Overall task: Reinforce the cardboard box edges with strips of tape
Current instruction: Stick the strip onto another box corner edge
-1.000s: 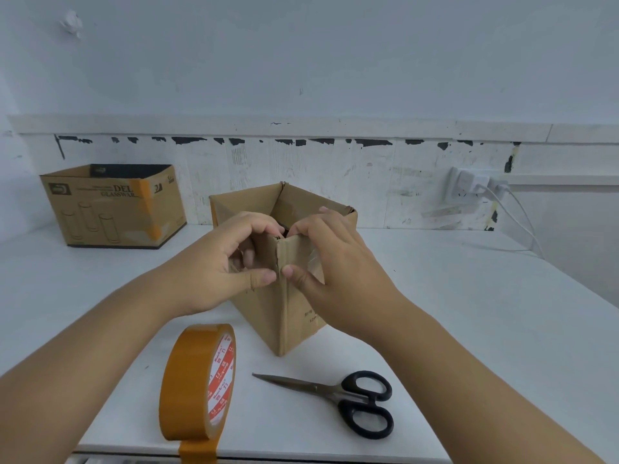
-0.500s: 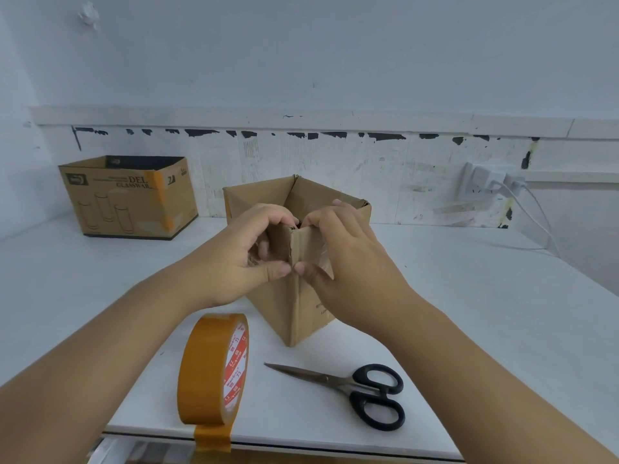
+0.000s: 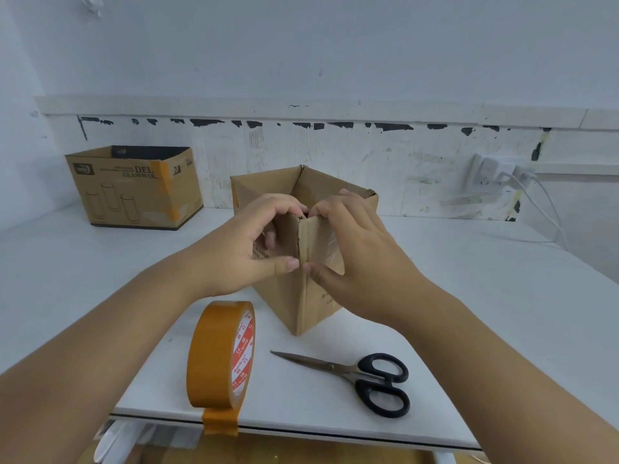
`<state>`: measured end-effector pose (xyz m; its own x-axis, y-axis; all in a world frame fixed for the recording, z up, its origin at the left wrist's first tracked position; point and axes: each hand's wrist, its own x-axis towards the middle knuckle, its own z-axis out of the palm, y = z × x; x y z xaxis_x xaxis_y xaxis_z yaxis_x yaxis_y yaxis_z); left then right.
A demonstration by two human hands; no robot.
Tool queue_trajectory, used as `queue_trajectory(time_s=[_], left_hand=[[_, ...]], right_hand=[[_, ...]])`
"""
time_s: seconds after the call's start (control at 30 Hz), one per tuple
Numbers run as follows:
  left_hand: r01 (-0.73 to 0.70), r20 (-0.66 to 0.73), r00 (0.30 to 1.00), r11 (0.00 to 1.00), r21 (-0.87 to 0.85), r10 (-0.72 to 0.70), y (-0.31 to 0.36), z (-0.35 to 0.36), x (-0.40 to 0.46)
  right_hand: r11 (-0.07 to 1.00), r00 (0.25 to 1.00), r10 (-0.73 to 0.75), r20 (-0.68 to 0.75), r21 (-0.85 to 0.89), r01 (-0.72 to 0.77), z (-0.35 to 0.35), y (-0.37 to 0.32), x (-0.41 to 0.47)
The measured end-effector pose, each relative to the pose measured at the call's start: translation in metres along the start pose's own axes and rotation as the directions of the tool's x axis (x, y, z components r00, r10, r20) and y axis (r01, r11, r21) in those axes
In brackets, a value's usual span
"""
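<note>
Your open-topped cardboard box stands near the middle of the white tabletop, its near vertical corner turned toward you. Your left hand grips the left wall at that corner, fingers curled over the rim and thumb pressed on the outside. Your right hand does the same on the right wall, thumb against the corner where a strip of clear tape glints.

The box looks light and empty, so it will likely slide or tip if you rub hard; keep one hand hooked over the rim to brace it. The walls are thin and will flex, so press beside the fold, where the card is stiffest.

The brown tape roll stands on edge at the front edge of the tabletop, its loose end stuck over the lip. The black-handled scissors lie just right of it, blades shut. A second printed carton sits at the far left corner against the scuffed wall. A wall socket with a white cable is at the far right.
</note>
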<state>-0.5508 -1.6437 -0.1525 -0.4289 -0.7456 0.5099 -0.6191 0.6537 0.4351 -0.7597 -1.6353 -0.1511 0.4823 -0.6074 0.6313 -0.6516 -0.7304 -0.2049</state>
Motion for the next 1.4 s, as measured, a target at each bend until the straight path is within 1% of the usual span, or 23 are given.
queue_trajectory(time_s=[0.13, 0.3, 0.47, 0.57, 0.67, 0.77, 0.9, 1.07, 1.2, 1.33, 1.4], left_hand=[[-0.017, -0.046, 0.999, 1.000, 0.008, 0.017, 0.001, 0.005, -0.001], [-0.009, 0.004, 1.000, 1.000, -0.008, 0.009, -0.001, 0.000, 0.000], [-0.028, -0.077, 0.997, 1.000, 0.000, 0.028, 0.002, 0.006, 0.000], [-0.023, -0.050, 0.999, 1.000, -0.016, 0.022, 0.004, 0.002, 0.001], [-0.042, -0.071, 0.997, 0.996, -0.073, 0.037, 0.006, 0.003, 0.001], [-0.019, -0.093, 0.996, 0.998, -0.058, 0.014, 0.007, 0.005, 0.003], [-0.014, -0.058, 0.998, 0.998, -0.069, 0.010, 0.007, 0.001, 0.002], [-0.015, -0.089, 0.996, 0.998, -0.066, 0.009, 0.010, 0.003, 0.006], [0.010, -0.045, 0.999, 0.996, -0.087, -0.014, 0.008, -0.002, 0.006], [0.011, -0.104, 0.994, 0.997, -0.079, -0.019, 0.011, 0.002, 0.010], [0.025, -0.103, 0.994, 0.997, -0.071, -0.033, 0.012, 0.000, 0.010]], right_hand=[[0.999, 1.000, 0.014, -0.006, -0.033, -0.014, 0.003, -0.001, 0.001], [1.000, 1.000, 0.014, -0.004, 0.008, -0.014, 0.001, -0.001, 0.000], [0.999, 0.999, 0.039, -0.026, -0.008, -0.039, 0.005, -0.002, 0.002], [1.000, 1.000, 0.026, -0.016, -0.001, -0.026, 0.003, -0.001, 0.001], [1.000, 0.999, 0.015, -0.028, -0.014, -0.016, 0.003, -0.001, 0.001], [0.999, 0.999, 0.031, -0.032, -0.017, -0.032, 0.004, -0.003, 0.002], [0.999, 0.999, 0.031, -0.026, 0.009, -0.031, 0.001, -0.003, 0.002], [0.998, 0.996, 0.065, -0.058, 0.024, -0.063, 0.004, -0.006, 0.004], [0.995, 0.995, 0.082, -0.051, 0.055, -0.079, 0.003, -0.005, 0.004], [0.991, 0.991, 0.117, -0.068, 0.074, -0.112, 0.003, -0.007, 0.006], [0.987, 0.989, 0.138, -0.058, 0.086, -0.132, 0.002, -0.007, 0.007]])
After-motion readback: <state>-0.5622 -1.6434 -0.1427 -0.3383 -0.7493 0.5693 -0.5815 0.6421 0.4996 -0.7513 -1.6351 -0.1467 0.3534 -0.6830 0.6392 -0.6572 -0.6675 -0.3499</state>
